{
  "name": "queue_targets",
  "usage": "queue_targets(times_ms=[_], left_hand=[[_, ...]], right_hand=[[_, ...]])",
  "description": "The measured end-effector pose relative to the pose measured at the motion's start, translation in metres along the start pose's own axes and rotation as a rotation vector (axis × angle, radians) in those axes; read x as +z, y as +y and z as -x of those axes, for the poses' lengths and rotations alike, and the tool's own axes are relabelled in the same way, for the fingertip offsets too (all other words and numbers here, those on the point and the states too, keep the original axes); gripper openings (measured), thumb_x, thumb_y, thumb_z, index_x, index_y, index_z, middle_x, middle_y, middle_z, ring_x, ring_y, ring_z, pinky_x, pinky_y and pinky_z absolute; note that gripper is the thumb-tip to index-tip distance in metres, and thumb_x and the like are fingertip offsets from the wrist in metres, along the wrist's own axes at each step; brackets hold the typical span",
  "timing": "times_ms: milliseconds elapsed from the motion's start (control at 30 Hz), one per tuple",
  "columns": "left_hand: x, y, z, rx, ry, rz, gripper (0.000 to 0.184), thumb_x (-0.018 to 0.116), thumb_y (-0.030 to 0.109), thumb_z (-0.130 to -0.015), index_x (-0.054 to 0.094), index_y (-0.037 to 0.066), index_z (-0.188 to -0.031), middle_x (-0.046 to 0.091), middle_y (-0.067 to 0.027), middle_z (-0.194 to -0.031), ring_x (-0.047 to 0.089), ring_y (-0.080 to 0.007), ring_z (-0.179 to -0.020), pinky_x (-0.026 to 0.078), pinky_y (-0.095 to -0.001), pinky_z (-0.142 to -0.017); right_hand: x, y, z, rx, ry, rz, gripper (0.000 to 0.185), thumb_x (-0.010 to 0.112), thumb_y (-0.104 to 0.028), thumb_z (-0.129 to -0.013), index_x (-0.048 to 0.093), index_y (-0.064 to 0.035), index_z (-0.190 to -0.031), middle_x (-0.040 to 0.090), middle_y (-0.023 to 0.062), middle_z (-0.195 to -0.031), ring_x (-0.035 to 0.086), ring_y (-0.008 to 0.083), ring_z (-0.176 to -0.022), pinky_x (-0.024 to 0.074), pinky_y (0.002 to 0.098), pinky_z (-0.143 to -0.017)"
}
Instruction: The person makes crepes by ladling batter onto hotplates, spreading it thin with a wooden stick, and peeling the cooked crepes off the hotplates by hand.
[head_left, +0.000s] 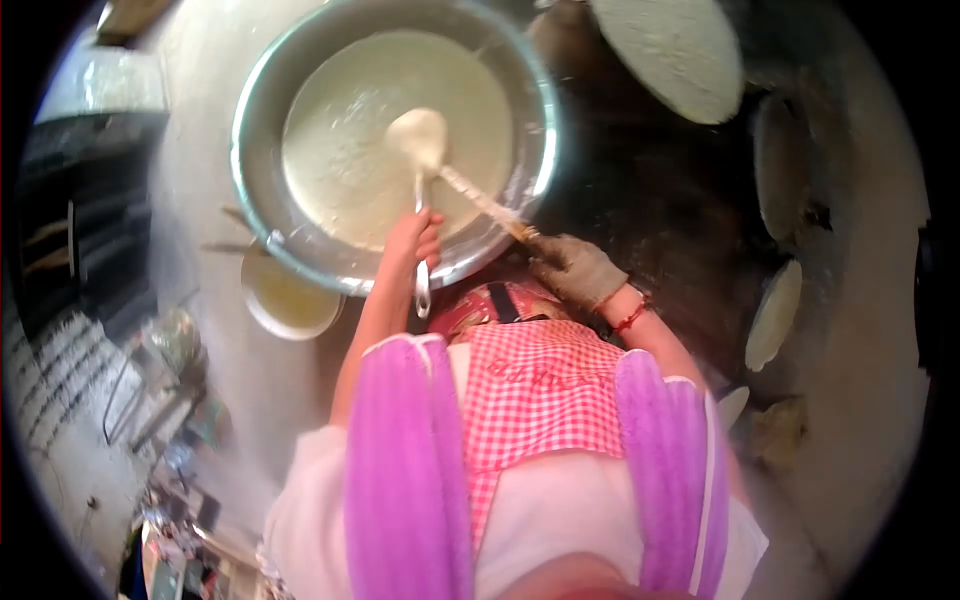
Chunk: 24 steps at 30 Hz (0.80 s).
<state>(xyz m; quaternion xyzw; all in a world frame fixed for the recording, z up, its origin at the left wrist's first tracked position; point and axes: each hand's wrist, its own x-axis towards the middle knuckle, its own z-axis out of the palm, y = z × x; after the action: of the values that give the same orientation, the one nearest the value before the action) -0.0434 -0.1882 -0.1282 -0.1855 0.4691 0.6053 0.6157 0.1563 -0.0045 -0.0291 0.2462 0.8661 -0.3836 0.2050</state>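
Note:
A wide metal basin point(548, 150) holds pale, runny batter point(330, 130). My left hand point(412, 238) is closed around the metal handle of a ladle point(418, 135), whose batter-coated bowl is over the middle of the basin. My right hand point(580, 270), in a soiled work glove, grips a wooden stick point(485, 203) smeared with batter. The stick slants over the basin's near right rim, and its far end meets the ladle beside the bowl. Whether that end carries a blade or scraper, I cannot tell.
Left of the basin stands a bowl of yellowish liquid point(290, 295), with thin sticks near its rim. A large pale round sheet point(680, 50) lies at the upper right over a dark surface point(640, 170). Further right are more flat, pale pieces point(774, 315). Clutter point(180, 530) fills the lower left.

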Motion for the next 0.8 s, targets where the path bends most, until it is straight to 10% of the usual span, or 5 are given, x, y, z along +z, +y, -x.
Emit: queue_targets(times_ms=[233,400,533,667,800], left_hand=[[0.088,0.007,0.139,0.293,-0.069,0.268,0.02,0.045,0.021,-0.1,0.05,0.001,-0.099,0.032,0.0065,-0.055,0.029,-0.0023,-0.037,0.027,-0.0181,-0.03],[0.132,0.047,0.227,0.575,-0.465,0.237,0.028,0.036,0.02,-0.103,0.052,-0.003,-0.108,0.03,0.0051,-0.056,0.029,-0.0041,-0.037,0.03,-0.0204,-0.029],[0.165,0.088,0.294,0.781,-0.552,0.177,0.034,0.033,0.017,-0.103,0.047,-0.007,-0.123,0.032,0.0028,-0.062,0.029,-0.0048,-0.039,0.032,-0.0213,-0.031],[0.173,0.113,0.323,0.974,-0.399,-0.107,0.037,0.038,0.022,-0.102,0.045,-0.004,-0.128,0.034,0.0033,-0.063,0.028,-0.0035,-0.04,0.028,-0.0203,-0.032],[0.152,0.109,0.298,0.431,-0.553,0.103,0.04,0.034,0.02,-0.103,0.038,-0.005,-0.134,0.032,0.0029,-0.063,0.03,-0.0039,-0.042,0.029,-0.0204,-0.033]], right_hand=[[-0.023,-0.022,0.068,-0.296,0.223,0.098,0.046,0.055,-0.025,-0.088,0.05,-0.0263,-0.134,0.06,0.0161,-0.09,0.062,0.0335,-0.082,0.0512,0.0425,-0.076],[-0.07,-0.042,0.069,-0.715,0.338,-0.406,0.05,0.062,-0.019,-0.088,0.048,-0.0136,-0.136,0.065,0.0151,-0.096,0.063,0.0253,-0.074,0.0529,0.0354,-0.071],[-0.129,-0.094,0.08,-0.542,-0.018,-1.063,0.052,0.066,-0.004,-0.084,0.051,-0.0076,-0.133,0.065,0.0026,-0.089,0.048,0.0016,-0.055,0.0367,0.0158,-0.045],[-0.15,-0.108,0.064,-0.717,-0.164,-1.285,0.05,0.062,-0.008,-0.086,0.048,-0.0087,-0.134,0.064,0.0092,-0.083,0.049,0.0081,-0.043,0.037,0.0166,-0.039],[-0.092,-0.062,-0.021,-0.751,-0.645,-1.829,0.059,0.061,-0.016,-0.087,0.036,-0.0014,-0.139,0.059,0.02,-0.106,0.065,0.023,-0.081,0.0511,0.0249,-0.048]])
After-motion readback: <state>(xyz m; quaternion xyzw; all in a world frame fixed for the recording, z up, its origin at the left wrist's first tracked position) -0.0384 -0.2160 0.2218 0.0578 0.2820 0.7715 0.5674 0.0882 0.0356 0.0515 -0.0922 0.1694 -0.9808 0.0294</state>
